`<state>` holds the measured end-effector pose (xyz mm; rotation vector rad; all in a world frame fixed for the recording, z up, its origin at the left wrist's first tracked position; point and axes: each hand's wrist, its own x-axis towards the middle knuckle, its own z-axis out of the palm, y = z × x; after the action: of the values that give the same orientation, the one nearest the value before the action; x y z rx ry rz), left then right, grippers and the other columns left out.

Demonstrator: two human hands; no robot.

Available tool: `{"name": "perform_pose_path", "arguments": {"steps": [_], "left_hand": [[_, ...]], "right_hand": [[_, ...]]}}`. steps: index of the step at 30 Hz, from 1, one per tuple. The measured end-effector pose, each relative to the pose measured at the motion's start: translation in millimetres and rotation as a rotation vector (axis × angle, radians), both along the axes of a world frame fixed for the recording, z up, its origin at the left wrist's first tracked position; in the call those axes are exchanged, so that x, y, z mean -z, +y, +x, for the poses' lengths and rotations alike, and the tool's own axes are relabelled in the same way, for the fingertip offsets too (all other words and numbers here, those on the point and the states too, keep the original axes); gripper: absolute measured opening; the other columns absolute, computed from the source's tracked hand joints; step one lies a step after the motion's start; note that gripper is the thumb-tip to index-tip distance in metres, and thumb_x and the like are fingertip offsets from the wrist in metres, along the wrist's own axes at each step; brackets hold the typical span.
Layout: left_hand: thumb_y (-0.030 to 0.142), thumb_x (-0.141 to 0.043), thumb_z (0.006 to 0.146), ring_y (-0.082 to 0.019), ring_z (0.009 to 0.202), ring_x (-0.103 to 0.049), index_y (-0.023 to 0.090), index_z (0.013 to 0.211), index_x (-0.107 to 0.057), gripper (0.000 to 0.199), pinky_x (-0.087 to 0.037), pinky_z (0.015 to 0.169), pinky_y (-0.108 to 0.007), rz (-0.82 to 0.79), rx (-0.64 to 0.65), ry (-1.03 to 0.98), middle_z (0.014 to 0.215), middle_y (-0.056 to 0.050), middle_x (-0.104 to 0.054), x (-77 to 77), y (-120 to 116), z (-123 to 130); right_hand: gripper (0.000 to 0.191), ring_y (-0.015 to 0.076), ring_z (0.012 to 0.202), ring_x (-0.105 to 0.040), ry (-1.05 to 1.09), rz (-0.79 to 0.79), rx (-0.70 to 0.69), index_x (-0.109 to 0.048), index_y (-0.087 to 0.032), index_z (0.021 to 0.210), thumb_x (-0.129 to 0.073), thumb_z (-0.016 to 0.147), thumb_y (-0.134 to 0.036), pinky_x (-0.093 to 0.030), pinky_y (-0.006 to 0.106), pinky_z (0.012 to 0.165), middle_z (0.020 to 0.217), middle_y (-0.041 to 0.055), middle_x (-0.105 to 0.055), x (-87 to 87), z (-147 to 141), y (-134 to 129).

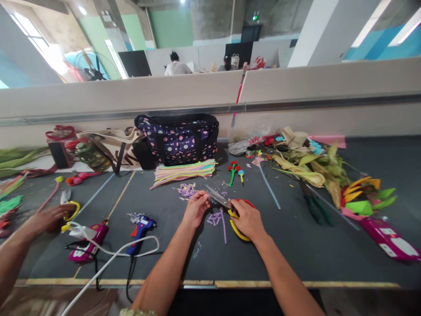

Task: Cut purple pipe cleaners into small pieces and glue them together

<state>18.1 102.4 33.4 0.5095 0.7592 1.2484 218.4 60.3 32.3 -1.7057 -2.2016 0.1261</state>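
Observation:
My right hand [246, 218] is wrapped round the yellow and red handles of a pair of scissors [219, 197], whose blades point up and left. My left hand [196, 208] is pinched close to the blade tips; what it holds is too small to make out. Below the blades lie short purple pieces [214, 218] and a longer purple strip [224, 228]. Behind my left hand sits a heap of pale purple bits [187, 190]. A bundle of pastel strips [184, 172] lies farther back, near small red and blue flowers on green stems [233, 172].
A patterned bag [184, 138] stands at the back. On the left are a blue glue gun [141, 232], a magenta device [88, 243], a white cable and another person's hand [51, 218]. Husks [312, 175], pliers [316, 206] and a second magenta device [391, 239] lie right.

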Motion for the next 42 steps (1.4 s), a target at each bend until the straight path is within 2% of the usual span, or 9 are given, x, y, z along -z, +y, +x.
{"name": "perform_pose_path", "arguments": {"steps": [11, 19, 27, 36, 42], "left_hand": [[0.018, -0.081, 0.057, -0.006, 0.052, -0.056, 0.014, 0.076, -0.06, 0.029, -0.048, 0.055, -0.019, -0.013, 0.012, 0.044, 0.065, 0.003, -0.06, 0.4, 1, -1], [0.016, -0.08, 0.058, -0.006, 0.052, -0.055, 0.013, 0.084, -0.064, 0.03, -0.049, 0.055, -0.019, -0.024, -0.003, 0.015, 0.061, 0.003, -0.059, 2.7, 2, -2], [0.015, -0.079, 0.059, -0.007, 0.053, -0.056, 0.013, 0.08, -0.063, 0.026, -0.049, 0.055, -0.018, -0.049, 0.018, -0.016, 0.059, 0.002, -0.059, 5.0, 2, 0], [0.018, -0.081, 0.056, -0.007, 0.053, -0.057, 0.014, 0.084, -0.064, 0.033, -0.049, 0.055, -0.018, -0.03, 0.015, 0.017, 0.061, 0.002, -0.061, 8.1, 2, 1], [0.019, -0.079, 0.059, -0.008, 0.053, -0.057, 0.012, 0.079, -0.065, 0.026, -0.049, 0.057, -0.019, -0.018, 0.005, 0.082, 0.06, 0.0, -0.062, 10.0, 1, 2]], "right_hand": [[0.033, 0.0158, 0.089, -0.056, 0.01, 0.0, -0.007, -0.055, -0.026, 0.106, -0.06, 0.074, -0.024, -0.037, 0.023, 0.073, 0.095, 0.0015, -0.061, -0.3, 0, 0], [0.026, 0.0145, 0.086, -0.056, 0.019, 0.021, -0.03, -0.056, -0.025, 0.1, -0.058, 0.075, -0.022, -0.036, 0.022, 0.069, 0.092, 0.0005, -0.061, -1.7, -2, -2], [0.025, 0.0146, 0.083, -0.056, 0.003, 0.022, -0.015, -0.056, -0.027, 0.1, -0.056, 0.075, -0.022, -0.035, 0.023, 0.066, 0.091, -0.0002, -0.061, 1.4, -4, -2], [0.025, 0.0143, 0.081, -0.056, -0.002, 0.041, -0.024, -0.056, -0.027, 0.1, -0.055, 0.075, -0.022, -0.034, 0.023, 0.065, 0.089, -0.0003, -0.06, 0.2, -4, -3], [0.025, 0.0142, 0.081, -0.055, -0.009, 0.056, -0.034, -0.056, -0.026, 0.1, -0.054, 0.076, -0.021, -0.033, 0.023, 0.064, 0.089, 0.0, -0.06, 1.5, -4, -2]]}}
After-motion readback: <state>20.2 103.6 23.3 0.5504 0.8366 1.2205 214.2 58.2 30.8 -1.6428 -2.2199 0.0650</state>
